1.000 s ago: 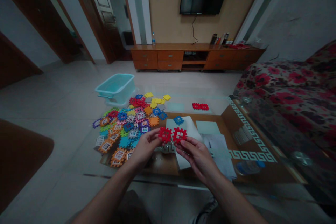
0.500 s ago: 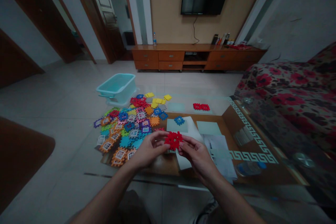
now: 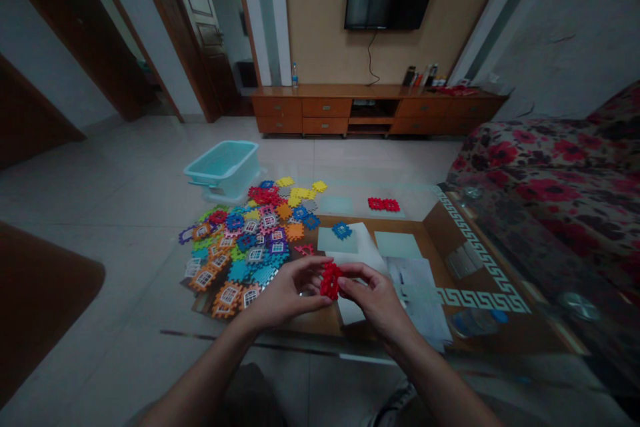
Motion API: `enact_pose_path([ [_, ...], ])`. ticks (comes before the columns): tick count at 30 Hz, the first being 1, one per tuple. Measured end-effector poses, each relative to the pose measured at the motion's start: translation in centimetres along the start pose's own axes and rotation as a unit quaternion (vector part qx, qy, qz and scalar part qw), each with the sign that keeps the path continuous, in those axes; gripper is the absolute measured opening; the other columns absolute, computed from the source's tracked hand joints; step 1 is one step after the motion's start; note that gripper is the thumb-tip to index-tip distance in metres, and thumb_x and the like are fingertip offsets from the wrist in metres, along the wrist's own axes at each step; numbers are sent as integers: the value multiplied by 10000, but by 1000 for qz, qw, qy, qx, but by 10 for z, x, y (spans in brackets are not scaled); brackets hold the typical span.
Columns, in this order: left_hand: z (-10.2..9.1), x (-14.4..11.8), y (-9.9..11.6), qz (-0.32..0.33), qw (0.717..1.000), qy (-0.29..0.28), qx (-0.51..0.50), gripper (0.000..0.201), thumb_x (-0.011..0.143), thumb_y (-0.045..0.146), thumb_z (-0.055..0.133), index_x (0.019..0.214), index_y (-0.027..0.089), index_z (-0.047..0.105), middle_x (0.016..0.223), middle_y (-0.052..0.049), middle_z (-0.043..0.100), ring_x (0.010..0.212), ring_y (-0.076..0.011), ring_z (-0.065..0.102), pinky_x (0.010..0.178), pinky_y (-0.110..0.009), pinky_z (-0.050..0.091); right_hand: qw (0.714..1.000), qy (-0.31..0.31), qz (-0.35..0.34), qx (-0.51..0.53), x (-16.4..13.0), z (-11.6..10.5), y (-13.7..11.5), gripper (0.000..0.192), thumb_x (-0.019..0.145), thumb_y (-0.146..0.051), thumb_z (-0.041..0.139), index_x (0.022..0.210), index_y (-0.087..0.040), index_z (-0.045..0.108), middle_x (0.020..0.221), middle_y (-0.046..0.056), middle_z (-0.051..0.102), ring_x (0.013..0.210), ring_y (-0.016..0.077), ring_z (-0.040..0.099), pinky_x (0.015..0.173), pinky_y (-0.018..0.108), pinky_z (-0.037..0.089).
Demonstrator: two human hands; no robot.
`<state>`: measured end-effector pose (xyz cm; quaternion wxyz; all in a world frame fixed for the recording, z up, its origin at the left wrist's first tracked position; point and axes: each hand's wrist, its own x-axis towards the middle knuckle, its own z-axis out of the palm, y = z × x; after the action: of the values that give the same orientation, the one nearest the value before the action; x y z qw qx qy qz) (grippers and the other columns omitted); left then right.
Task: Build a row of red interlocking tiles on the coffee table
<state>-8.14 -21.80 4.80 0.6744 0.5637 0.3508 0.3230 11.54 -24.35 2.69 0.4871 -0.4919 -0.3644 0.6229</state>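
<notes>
A red interlocking plastic tile piece (image 3: 330,281), seen tilted and narrow, is held up over the glass table between my two hands. My left hand (image 3: 295,285) grips its left side with thumb and fingers. On its right side, my right hand (image 3: 369,290) pinches the edge. Just beyond my left hand lies another red tile (image 3: 304,250). A blue tile (image 3: 342,230) rests further back on the table. Two joined red tiles (image 3: 383,204) lie near the far edge. To the left spreads a pile of colourful interlocking tiles (image 3: 245,240), several with white window inserts.
A light-blue plastic tub (image 3: 223,163) stands behind the pile. Papers (image 3: 417,297) and a plastic bottle (image 3: 477,322) show at the right through or on the glass. A floral sofa (image 3: 545,153) borders the right side; a TV cabinet (image 3: 375,107) stands against the far wall.
The red piece has been turned from facing me broadly to a narrower, tilted view and lowered slightly. Both hands have shifted with it and keep hold.
</notes>
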Motion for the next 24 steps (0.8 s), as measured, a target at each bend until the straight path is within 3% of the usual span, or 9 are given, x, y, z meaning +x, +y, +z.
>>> enact_pose_path([
  [5,1,1,-1,4,1000,-2,9,641,660,210,852,1239,170,579,1026,-72,675,865,-166,639,783,-309,500,1000,21,-15,8,3,0,5,435,642,-360,863,994,-174,687,830,10,683,749,160,664,730,288,540],
  [24,3,0,3,-9,1000,0,25,622,626,192,859,1182,177,580,1019,-62,674,832,-152,630,785,-315,519,999,40,-11,14,1,6,1,431,568,-355,891,880,-161,665,790,31,686,746,167,650,708,295,541],
])
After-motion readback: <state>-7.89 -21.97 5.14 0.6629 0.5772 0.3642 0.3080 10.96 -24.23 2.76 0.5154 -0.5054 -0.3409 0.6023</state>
